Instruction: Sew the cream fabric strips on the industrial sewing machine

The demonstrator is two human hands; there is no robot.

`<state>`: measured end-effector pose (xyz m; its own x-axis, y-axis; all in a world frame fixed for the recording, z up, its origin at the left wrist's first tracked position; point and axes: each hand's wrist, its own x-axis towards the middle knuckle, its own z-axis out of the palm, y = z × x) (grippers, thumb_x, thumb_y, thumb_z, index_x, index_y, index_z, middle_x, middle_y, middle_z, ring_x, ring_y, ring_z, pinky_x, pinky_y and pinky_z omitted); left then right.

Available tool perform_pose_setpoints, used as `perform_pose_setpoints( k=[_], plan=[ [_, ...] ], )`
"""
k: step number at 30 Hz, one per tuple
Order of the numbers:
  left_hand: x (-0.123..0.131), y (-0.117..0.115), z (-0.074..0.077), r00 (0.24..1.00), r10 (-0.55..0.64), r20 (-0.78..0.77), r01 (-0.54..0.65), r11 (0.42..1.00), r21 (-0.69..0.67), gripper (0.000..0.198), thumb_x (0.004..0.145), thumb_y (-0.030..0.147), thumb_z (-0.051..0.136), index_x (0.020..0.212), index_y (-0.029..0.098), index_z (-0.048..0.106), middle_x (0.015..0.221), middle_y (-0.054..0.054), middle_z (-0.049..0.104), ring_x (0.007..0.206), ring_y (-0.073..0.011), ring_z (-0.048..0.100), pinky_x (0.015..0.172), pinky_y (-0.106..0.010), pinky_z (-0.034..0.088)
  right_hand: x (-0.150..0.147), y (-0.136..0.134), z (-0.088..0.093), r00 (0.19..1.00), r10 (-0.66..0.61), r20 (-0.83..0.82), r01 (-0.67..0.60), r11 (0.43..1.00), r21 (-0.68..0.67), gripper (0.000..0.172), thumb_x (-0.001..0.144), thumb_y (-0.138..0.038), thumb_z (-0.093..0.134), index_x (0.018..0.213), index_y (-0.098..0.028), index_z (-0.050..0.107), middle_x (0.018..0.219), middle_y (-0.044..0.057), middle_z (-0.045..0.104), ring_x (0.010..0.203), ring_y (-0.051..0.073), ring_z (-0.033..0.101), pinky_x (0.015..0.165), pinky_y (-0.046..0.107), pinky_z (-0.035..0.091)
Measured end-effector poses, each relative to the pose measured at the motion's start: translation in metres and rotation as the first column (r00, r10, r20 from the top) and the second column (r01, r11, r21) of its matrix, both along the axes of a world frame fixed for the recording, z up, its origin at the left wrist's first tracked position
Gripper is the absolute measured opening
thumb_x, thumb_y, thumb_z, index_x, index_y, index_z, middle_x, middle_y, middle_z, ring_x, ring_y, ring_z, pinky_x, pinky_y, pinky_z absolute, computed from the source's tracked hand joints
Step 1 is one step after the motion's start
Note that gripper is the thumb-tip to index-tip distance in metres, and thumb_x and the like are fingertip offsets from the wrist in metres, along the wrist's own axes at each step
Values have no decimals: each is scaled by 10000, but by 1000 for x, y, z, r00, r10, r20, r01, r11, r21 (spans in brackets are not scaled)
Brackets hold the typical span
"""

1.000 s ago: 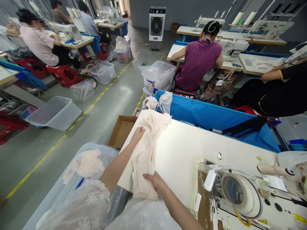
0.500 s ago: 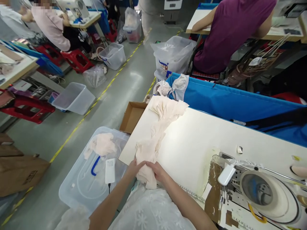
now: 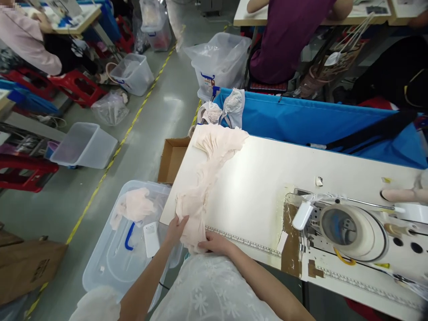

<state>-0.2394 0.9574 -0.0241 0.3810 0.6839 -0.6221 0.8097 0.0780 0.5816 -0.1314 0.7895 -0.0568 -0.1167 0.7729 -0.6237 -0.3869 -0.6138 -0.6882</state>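
Head view, sewing station. A stack of pale pink fabric pieces (image 3: 200,187) lies in a long trail across the left end of the tabletop (image 3: 261,187), fanned out at the far corner and bunched at the near edge. The left hand (image 3: 174,228) takes the bunched near end from the left side, its grip closed on the cloth. The right hand (image 3: 216,243) lies at the bunch's lower edge, fingertips touching the fabric; we cannot tell whether that grip pinches or only presses. We judge the step in hand to be gathering the near end of the stack at the tabletop's edge. A lift from here calls for both grips to keep the layers together, since the pieces lie loose and the far end is spread wide. The sewing machine (image 3: 354,229) sits well apart to the right; a clear lidded bin (image 3: 110,263) stands on the floor beside the left hand
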Motion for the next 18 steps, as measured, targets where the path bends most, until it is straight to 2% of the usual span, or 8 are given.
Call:
perform_pose_setpoints(
  k=[3, 5, 8, 11, 13, 15, 16, 18],
  plan=[
    [1, 11, 7, 994, -74, -77, 78, 996, 45, 483, 714, 662, 631, 800, 189, 586, 713, -51, 635, 789, -280, 639, 644, -325, 468, 3, -16, 5, 993, 51, 111, -54, 998, 21, 207, 925, -354, 663, 976, -154, 671, 1035, 35, 674, 941, 200, 645, 860, 399, 536],
    [-1, 23, 17, 984, -121, -134, 132, 988, 75, 481, 679, 644, 643, 817, 187, 586, 702, -45, 614, 740, -277, 624, 634, -334, 457, 8, -36, 10, 983, 23, 180, -25, 1000, 7, 194, 932, -352, 653, 986, -167, 674, 1060, 42, 674, 979, 204, 636, 899, 417, 520],
    [-1, 43, 36, 964, -175, -199, 211, 962, 173, 589, 656, 643, 628, 999, 166, 585, 828, -76, 628, 797, -303, 616, 648, -357, 454, 14, -84, 18, 957, -105, 270, 122, 991, -47, 213, 944, -364, 635, 1026, -170, 671, 1085, 53, 674, 1040, 216, 625, 959, 458, 485],
    [19, 44, 48, 964, -236, -121, 265, 853, 450, 640, 771, 652, 488, 1181, 165, 546, 1020, -122, 636, 945, -303, 614, 662, -346, 485, 12, -146, 22, 893, -290, 344, 356, 923, -146, 228, 963, -374, 608, 1012, -161, 669, 1041, 46, 684, 1018, 207, 639, 966, 458, 483],
    [46, 20, 48, 950, -312, 6, 272, 838, 473, 572, 827, 623, 423, 1174, 189, 561, 1049, -118, 650, 885, -270, 634, 580, -319, 489, 3, -188, 20, 820, -411, 399, 527, 814, -246, 225, 969, -364, 602, 1024, -154, 662, 991, 36, 687, 956, 192, 657, 914, 428, 516],
    [78, -22, 42, 857, -490, 160, 414, 840, 352, 494, 839, 600, 427, 1113, 223, 593, 1088, -109, 668, 865, -261, 657, 552, -322, 514, -9, -225, 16, 721, -507, 472, 681, 642, -351, 210, 974, -354, 597, 997, -152, 654, 917, 21, 677, 833, 160, 658, 812, 370, 548],
    [93, -47, 37, 759, -603, 244, 530, 791, 305, 450, 849, 571, 439, 1096, 236, 610, 1114, -108, 672, 923, -268, 666, 630, -348, 558, -16, -242, 13, 666, -547, 507, 743, 542, -392, 209, 978, -353, 590, 983, -153, 649, 884, 12, 669, 765, 142, 647, 756, 339, 554],
    [116, -96, 24, 511, -769, 383, 716, 628, 305, 388, 867, 510, 465, 1103, 255, 640, 1200, -109, 658, 1131, -285, 630, 925, -421, 557, -30, -271, 11, 554, -621, 554, 828, 345, -441, 207, 982, -357, 585, 967, -159, 643, 828, -3, 653, 665, 115, 617, 655, 287, 546]
  ],
)
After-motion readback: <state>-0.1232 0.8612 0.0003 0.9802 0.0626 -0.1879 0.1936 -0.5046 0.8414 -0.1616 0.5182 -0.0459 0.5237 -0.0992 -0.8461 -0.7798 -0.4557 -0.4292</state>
